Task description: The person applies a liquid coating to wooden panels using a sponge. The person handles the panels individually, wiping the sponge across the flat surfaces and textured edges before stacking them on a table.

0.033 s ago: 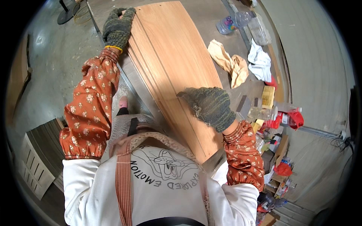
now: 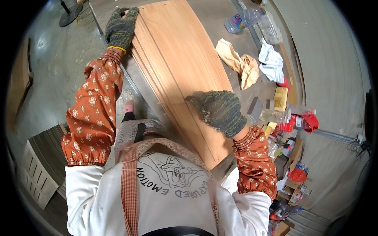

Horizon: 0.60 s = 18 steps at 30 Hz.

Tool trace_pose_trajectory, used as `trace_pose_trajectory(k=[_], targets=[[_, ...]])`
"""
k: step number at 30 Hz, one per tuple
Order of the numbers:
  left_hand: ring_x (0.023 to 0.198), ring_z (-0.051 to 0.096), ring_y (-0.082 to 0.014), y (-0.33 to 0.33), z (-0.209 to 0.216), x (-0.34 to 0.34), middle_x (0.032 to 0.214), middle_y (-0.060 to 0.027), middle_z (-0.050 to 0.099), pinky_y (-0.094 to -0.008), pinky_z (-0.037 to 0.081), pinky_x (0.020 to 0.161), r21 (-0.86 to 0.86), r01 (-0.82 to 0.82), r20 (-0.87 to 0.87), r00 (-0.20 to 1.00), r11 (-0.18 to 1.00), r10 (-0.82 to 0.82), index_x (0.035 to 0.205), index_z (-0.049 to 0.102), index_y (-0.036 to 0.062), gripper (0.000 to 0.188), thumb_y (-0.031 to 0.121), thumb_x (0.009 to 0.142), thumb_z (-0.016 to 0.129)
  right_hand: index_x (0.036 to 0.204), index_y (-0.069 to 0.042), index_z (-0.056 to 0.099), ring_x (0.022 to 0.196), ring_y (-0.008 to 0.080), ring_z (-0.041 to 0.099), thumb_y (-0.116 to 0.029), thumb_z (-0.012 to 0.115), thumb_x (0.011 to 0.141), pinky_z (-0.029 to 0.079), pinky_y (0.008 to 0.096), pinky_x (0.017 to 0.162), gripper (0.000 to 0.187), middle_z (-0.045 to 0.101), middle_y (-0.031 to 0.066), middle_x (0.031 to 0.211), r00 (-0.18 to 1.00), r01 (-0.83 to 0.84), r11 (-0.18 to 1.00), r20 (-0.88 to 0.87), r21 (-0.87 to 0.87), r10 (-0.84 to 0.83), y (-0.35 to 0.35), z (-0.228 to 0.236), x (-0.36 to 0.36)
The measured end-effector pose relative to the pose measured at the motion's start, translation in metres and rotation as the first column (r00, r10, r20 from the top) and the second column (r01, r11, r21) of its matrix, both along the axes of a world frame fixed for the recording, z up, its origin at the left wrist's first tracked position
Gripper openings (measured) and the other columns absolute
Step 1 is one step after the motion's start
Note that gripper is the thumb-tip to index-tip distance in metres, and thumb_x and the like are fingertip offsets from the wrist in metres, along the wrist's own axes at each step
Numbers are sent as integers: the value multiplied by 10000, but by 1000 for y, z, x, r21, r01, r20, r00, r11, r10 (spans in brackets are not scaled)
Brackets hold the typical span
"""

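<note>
A long light-brown wooden panel (image 2: 173, 43) with grooves along its left side lies lengthwise before me, its near end close to my apron. My left hand (image 2: 121, 28), in a dark green knitted glove, is closed around the panel's far left edge. Lower down, my right hand (image 2: 220, 112), gloved alike, rests on the panel's face right of the grooves. Its fingers are bent and pressed together toward the left. Loose threads hang from that glove. A thin brownish bit shows at the fingertips; what it is I cannot make out.
Right of the panel lie a cream cloth (image 2: 238, 63), a white cloth (image 2: 271, 61) and a plastic bottle (image 2: 244, 20). A yellow box (image 2: 280, 98) and several bottles clutter the right side. Stacked panels (image 2: 43, 157) stand at lower left. A metal table edge (image 2: 136, 86) runs along the left.
</note>
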<state>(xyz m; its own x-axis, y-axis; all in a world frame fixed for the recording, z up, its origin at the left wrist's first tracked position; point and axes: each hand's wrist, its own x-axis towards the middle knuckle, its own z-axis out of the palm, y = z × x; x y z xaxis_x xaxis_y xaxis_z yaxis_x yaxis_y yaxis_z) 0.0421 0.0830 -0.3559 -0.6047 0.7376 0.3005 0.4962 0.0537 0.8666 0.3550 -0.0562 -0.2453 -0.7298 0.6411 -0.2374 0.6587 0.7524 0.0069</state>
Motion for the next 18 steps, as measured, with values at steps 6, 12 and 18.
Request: trace_pose_trajectory(k=[6, 12, 18], targets=[[942, 586, -341, 17, -15, -17, 983, -189, 632, -405, 432, 838, 44, 14, -110, 994, 999, -9, 991, 647, 73, 507, 523, 776, 555, 1122, -244, 601, 730, 186, 612, -218, 526, 789, 463, 307, 595, 342, 644, -10, 960, 999, 43, 997, -24, 62, -41, -35, -5, 18], [1044, 539, -323, 49, -55, -67, 1159, -137, 551, -381, 432, 896, -70, 23, -596, 801, 997, -60, 1205, 511, 199, 442, 140, 767, 502, 1024, -178, 588, 679, 220, 591, -219, 562, 773, 442, 341, 590, 256, 607, 38, 809, 994, 23, 992, -110, 128, -9, -69, -19, 43], [1056, 537, -316, 42, -48, -78, 1219, -98, 532, -393, 433, 895, -71, 78, -808, 580, 994, -103, 1244, 490, 270, 368, 245, 885, 412, 964, -131, 596, 608, 235, 577, -231, 563, 784, 432, 360, 552, 208, 586, 50, 702, 985, 117, 993, -133, 30, -112, -105, -15, 60]])
